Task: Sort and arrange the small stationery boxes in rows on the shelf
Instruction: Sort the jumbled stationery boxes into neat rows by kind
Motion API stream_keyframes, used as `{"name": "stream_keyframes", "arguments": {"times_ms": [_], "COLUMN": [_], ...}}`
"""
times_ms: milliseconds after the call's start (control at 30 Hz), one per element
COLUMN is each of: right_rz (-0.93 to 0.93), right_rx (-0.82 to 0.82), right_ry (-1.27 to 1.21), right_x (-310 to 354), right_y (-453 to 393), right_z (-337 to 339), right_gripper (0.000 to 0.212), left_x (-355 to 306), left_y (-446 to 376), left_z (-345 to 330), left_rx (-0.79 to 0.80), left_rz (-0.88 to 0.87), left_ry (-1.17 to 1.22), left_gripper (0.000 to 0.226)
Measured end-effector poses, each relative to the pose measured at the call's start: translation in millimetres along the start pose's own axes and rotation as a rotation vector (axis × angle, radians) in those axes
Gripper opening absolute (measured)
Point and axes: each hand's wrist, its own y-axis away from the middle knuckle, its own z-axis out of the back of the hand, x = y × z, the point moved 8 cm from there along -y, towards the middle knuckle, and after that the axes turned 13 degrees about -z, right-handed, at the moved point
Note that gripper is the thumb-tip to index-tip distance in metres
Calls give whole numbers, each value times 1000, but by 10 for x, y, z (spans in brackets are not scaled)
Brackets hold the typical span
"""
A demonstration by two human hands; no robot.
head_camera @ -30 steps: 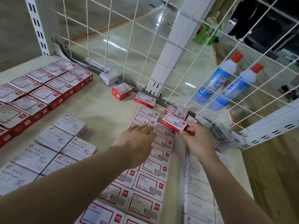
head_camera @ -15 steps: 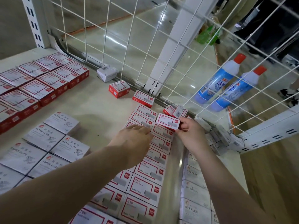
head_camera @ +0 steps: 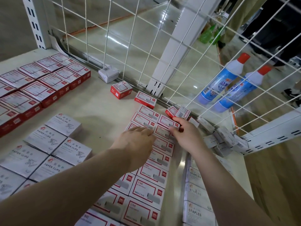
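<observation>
Head view: my right hand (head_camera: 185, 131), still pinching the staple box (head_camera: 168, 123), has just seated it mid-frame in the row, left hand (head_camera: 138, 141) flat and released steadying neighbours.

Retail shop or stockroom: white metal display shelf (head_camera: 104, 110) with slotted uprights (head_camera: 35, 25) at 11 o'clock and a white wire-grid back panel (head_camera: 130, 38) at 12. Stock lies in repeated identical packs, red-and-white staple boxes (head_camera: 147, 190) at 6 o'clock, white PAPER CLIPS boxes (head_camera: 47, 139) at 8, red boxes (head_camera: 39, 90) at 10, white STAPLES boxes (head_camera: 195, 194) at 5. Behind the grid at 2 o'clock, two blue cleaner bottles (head_camera: 226, 82) with red caps over a glossy floor (head_camera: 130, 51).
</observation>
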Motion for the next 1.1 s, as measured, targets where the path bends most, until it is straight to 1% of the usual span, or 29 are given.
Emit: {"name": "stream_keyframes", "arguments": {"times_ms": [267,767,833,867,1000,1100], "right_rz": [13,1,0,8,6,-29], "right_rx": [-9,-22,-68,-118,-298,-361], "right_ry": [3,8,-21,-46,-102,-107], "right_x": [9,-8,-28,-39,-99,-123], "right_y": [-27,-31,-24,-14,11,-47], "right_z": [-25,-35,-13,27,225,323], "right_gripper": [37,39,38,36,20,21], "left_x": [17,22,29,29,19,0], "left_y": [-4,-28,-47,-59,-104,-140], "left_z": [-14,-11,-10,-9,19,39], "left_rx": [-2,-32,-47,-50,-67,-70], "left_rz": [9,5,10,10,17,20], "left_ry": [14,-9,-21,-31,-72,-99], "left_gripper": [51,50,49,48,46,49]}}
